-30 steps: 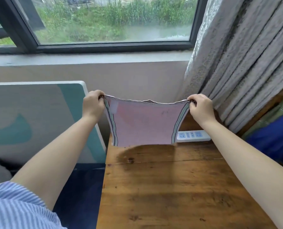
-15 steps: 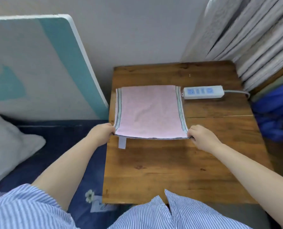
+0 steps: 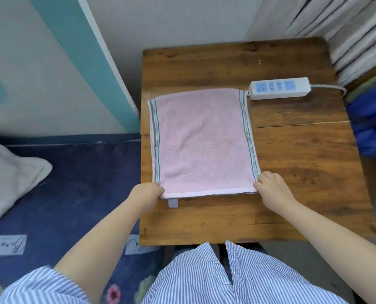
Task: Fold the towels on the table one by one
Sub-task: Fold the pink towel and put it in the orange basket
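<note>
Fingertips were hidden under the pink towel (image 3: pixel 201 141) on the counter (image 3: pixel 292 150); left hand (image 3: pixel 148 194) and right hand (image 3: pixel 270 187) each pinched a six-o'clock corner.

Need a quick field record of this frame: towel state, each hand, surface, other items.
towel: pink towel lies flat on the table, already folded, striped edges at left and right
left hand: left hand pinches the towel's near left corner
right hand: right hand pinches the near right corner
surface: wooden table
other items: white power strip just beyond the towel's far right corner
tag: small label sticks out under the near edge
</note>
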Demonstrator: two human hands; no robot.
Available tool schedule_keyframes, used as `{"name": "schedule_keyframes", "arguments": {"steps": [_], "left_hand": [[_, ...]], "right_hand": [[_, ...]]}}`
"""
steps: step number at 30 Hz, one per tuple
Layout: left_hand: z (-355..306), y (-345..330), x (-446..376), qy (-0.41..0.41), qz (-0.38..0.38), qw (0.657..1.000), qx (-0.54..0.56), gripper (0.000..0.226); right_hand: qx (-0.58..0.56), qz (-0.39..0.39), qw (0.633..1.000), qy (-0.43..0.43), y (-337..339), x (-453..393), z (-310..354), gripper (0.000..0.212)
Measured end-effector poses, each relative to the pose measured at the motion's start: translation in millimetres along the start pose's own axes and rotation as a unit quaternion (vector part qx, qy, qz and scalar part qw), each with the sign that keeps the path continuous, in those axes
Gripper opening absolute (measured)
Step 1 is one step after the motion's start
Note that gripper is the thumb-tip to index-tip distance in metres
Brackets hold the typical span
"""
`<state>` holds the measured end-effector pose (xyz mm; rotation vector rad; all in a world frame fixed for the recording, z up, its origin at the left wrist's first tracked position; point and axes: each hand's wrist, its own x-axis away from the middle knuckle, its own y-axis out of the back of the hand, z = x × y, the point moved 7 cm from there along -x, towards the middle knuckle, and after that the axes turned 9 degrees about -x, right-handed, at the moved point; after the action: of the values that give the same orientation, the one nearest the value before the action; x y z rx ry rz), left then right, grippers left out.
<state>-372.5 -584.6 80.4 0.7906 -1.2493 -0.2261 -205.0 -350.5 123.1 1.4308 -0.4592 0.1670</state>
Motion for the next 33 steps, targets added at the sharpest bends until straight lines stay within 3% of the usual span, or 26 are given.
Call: {"name": "schedule_keyframes", "arguments": {"steps": [2,5,8,10,14,16,19,22,26,33], "left_hand": [[-7,-8,-1,-0.023,0.033,0.999,0.005,0.030],[-16,-17,0,-0.082,0.102,0.991,-0.010,0.022],[-17,-13,-3,-0.105,0.097,0.990,0.006,0.015],[-13,0,-10,-0.091,0.046,0.995,0.020,0.016],[-4,38,-30,-0.051,-0.095,0.991,0.075,0.025],[2,56,-40,-0.019,-0.173,0.978,0.116,0.030],[5,76,-56,0.019,-0.245,0.957,0.156,0.036],[4,78,-80,0.045,-0.238,0.955,0.172,0.048],[12,82,-114,0.076,-0.253,0.940,0.214,0.049],[43,77,-139,0.065,-0.262,0.950,0.156,0.072]], "right_hand": [[0.001,0.067,0.997,-0.029,-12,3,0,0.023],[0.009,0.187,0.981,-0.044,-38,9,4,0.031],[0.020,0.235,0.971,-0.047,-44,9,13,0.029],[0.008,0.205,0.977,-0.056,-36,1,18,0.035],[-0.041,-0.025,0.999,-0.001,4,-28,42,0.030],[-0.081,-0.072,0.994,-0.004,14,-45,51,0.035],[-0.108,-0.056,0.992,-0.031,12,-80,55,0.040],[-0.152,-0.014,0.987,-0.058,-1,-121,51,0.052],[-0.182,-0.038,0.980,-0.068,-9,-167,36,0.056],[-0.166,-0.048,0.982,-0.081,-18,-190,-13,0.057]]}}
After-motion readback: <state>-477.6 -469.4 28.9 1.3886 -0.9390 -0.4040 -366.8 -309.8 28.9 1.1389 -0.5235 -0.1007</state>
